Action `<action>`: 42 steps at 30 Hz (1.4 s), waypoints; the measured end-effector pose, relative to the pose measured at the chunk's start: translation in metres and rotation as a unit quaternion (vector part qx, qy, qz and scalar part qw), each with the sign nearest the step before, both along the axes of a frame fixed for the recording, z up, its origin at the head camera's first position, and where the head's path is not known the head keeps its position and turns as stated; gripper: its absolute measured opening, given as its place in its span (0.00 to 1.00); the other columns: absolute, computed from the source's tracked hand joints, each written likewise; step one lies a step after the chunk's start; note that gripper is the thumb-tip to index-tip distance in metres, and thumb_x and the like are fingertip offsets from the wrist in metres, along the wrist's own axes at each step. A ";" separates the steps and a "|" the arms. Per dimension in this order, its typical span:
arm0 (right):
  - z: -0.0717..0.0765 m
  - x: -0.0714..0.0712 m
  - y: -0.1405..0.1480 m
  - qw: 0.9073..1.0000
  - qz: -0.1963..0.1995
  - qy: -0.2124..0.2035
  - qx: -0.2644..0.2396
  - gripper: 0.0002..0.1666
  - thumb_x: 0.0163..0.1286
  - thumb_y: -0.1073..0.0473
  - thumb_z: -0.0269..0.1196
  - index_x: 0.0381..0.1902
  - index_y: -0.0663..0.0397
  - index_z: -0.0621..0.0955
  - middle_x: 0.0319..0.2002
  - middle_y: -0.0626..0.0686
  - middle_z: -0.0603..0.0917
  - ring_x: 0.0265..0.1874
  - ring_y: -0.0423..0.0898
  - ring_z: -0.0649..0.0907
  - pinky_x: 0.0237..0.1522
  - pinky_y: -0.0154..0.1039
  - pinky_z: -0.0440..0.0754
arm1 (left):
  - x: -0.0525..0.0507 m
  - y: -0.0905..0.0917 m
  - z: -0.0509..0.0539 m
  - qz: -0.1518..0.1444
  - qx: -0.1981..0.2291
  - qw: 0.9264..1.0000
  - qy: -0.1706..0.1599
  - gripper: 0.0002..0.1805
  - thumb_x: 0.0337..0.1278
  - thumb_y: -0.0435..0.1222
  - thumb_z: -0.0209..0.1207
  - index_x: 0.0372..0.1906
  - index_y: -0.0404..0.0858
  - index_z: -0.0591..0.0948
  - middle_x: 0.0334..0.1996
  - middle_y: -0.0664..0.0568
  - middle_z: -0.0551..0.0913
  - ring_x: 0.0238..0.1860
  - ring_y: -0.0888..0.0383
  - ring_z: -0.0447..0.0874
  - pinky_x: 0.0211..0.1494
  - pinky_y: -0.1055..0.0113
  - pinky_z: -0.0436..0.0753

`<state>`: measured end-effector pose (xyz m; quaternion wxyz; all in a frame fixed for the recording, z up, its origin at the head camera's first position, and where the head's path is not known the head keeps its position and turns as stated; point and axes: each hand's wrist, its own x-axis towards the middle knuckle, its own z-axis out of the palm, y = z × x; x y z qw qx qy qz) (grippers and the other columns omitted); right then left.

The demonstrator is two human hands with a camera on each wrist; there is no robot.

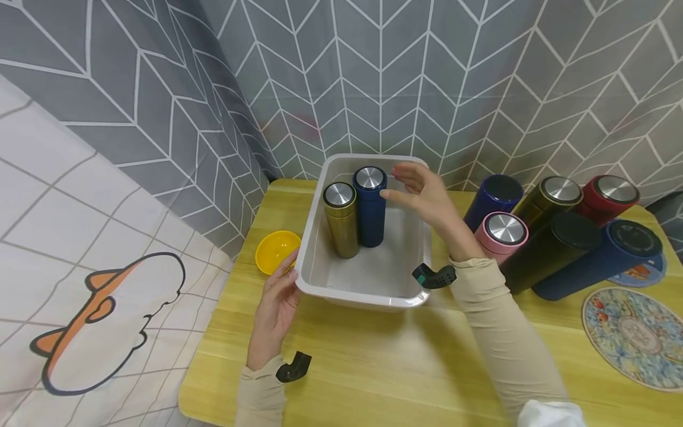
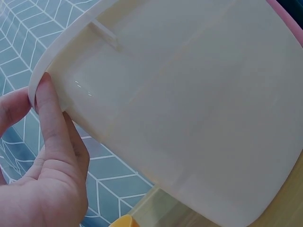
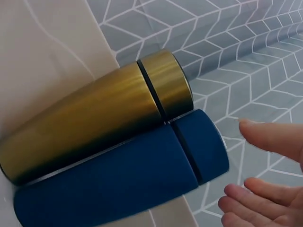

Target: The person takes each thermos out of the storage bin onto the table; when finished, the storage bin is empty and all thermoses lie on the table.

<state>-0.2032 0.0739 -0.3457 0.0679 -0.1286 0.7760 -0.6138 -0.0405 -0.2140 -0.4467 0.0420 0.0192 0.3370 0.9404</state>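
Note:
Inside a white plastic tub [image 1: 402,252], a gold thermos flask [image 1: 343,228] and a dark blue thermos flask [image 1: 370,213] stand side by side, both with silver-topped lids. My left hand [image 1: 278,302] pinches the tub's near left rim; the left wrist view shows the thumb outside and fingers under the lip. Beside the blue flask's lid is my right hand [image 1: 424,196], thumb and fingers spread apart. A gap separates that hand [image 3: 265,194] from the blue flask [image 3: 113,177] in the right wrist view. The gold flask [image 3: 90,118] leans close against the blue one.
A yellow bowl [image 1: 277,250] sits left of the tub. To the right stand several more flasks, among them a pink one [image 1: 501,234], a black one [image 1: 555,249] and a red one [image 1: 608,198]. A round patterned mat [image 1: 637,335] lies at the table's right.

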 end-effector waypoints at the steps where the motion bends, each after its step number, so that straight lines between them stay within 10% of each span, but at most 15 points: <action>1: -0.001 -0.001 -0.002 1.000 0.001 -0.004 -0.005 0.42 0.62 0.61 0.71 0.71 0.60 0.67 0.69 0.62 0.74 0.72 0.55 0.72 0.80 0.46 0.65 | 0.000 0.000 0.000 0.000 0.001 1.000 0.001 0.23 0.75 0.23 0.40 0.63 0.38 0.79 0.56 0.51 0.84 0.49 0.61 0.87 0.53 0.74 0.87; 12: -0.010 -0.011 -0.015 0.998 0.054 -0.021 0.022 0.50 0.62 0.61 0.71 0.77 0.59 0.60 0.75 0.62 0.65 0.77 0.57 0.65 0.83 0.48 0.59 | 0.000 -0.002 -0.002 -0.009 0.020 1.000 0.000 0.23 0.75 0.24 0.40 0.64 0.38 0.78 0.58 0.50 0.83 0.51 0.59 0.87 0.56 0.72 0.86; 42: -0.014 -0.021 -0.035 0.998 0.033 -0.023 0.046 0.49 0.53 0.60 0.77 0.71 0.56 0.68 0.63 0.60 0.78 0.63 0.54 0.78 0.68 0.50 0.77 | 0.000 0.000 0.000 -0.011 0.034 0.999 0.003 0.23 0.75 0.24 0.40 0.64 0.37 0.78 0.58 0.49 0.83 0.51 0.59 0.87 0.55 0.73 0.87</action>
